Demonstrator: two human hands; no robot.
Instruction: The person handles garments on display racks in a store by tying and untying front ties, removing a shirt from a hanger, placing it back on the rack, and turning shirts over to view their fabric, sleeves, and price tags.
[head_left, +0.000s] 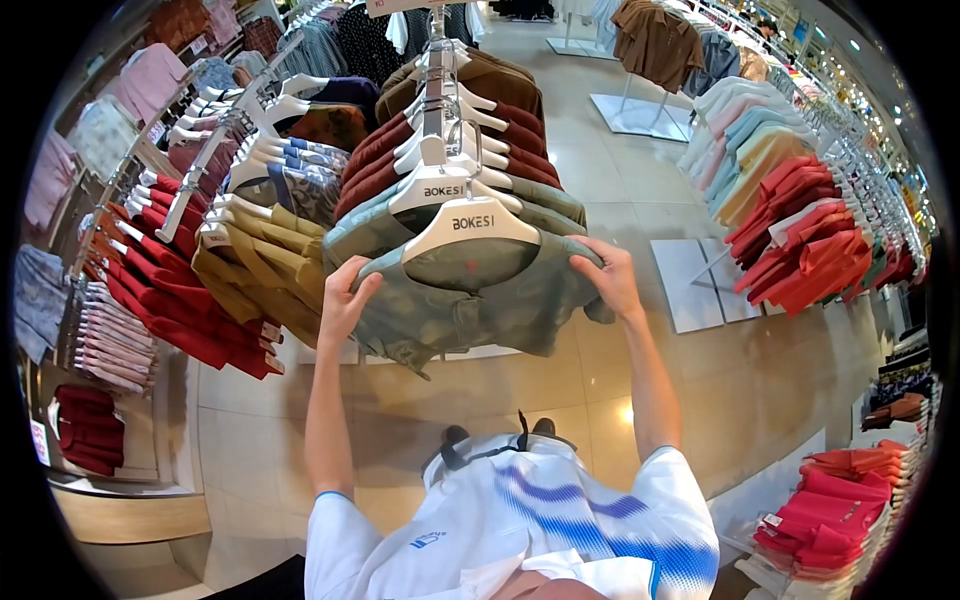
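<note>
Left hand (345, 298): thumb and fingers closed on one shoulder of the green shirt (480, 312). Right hand (612, 275): same grip, opposite shoulder. Green shirt: foremost on the metal rail (432, 125), facing the wearer, shoulders spread between both hands, lower edge uneven. White hanger (470, 222): inside its neckline. Progress, as judged: hanging appears done; smoothing the front and letting go not yet done. Beyond, same rail: dark red shirts (375, 165), then brown shirts (512, 82).
</note>
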